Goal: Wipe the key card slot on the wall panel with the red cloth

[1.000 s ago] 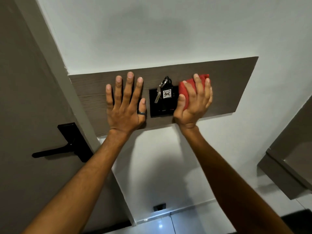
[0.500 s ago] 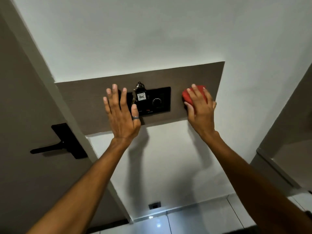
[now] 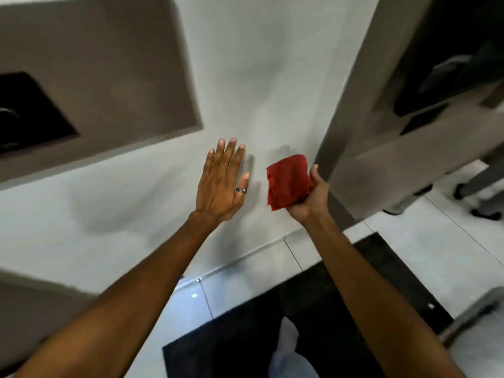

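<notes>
- Head view: the right hand (image 3: 308,195) is clamped on the folded red cloth (image 3: 289,181), thumb up along its right edge and the other fingers hidden behind it. The cloth is held clear of the white wall (image 3: 259,77), touching nothing else.
- The left hand (image 3: 222,181) is flat and spread, grip apart and empty, a silver ring (image 3: 241,190) on the thumb. Its palm faces the bare wall, whether touching or just off it I cannot tell.
- The brown wooden wall panel (image 3: 109,64) lies up and to the left of both hands. Its black switch plate (image 3: 30,113) is cut off by the left edge, and the key card slot itself cannot be made out, the picture being blurred by motion.
- That is the relation that counts: the slot lies far left and higher than the cloth, well apart, with the left hand between them and nearer to it.
- The right forearm rises straight from the near edge. To wipe again, I judge it would have to swing across to the left.
- Lower down lie pale floor tiles (image 3: 450,255) and a black floor mat (image 3: 272,323).
</notes>
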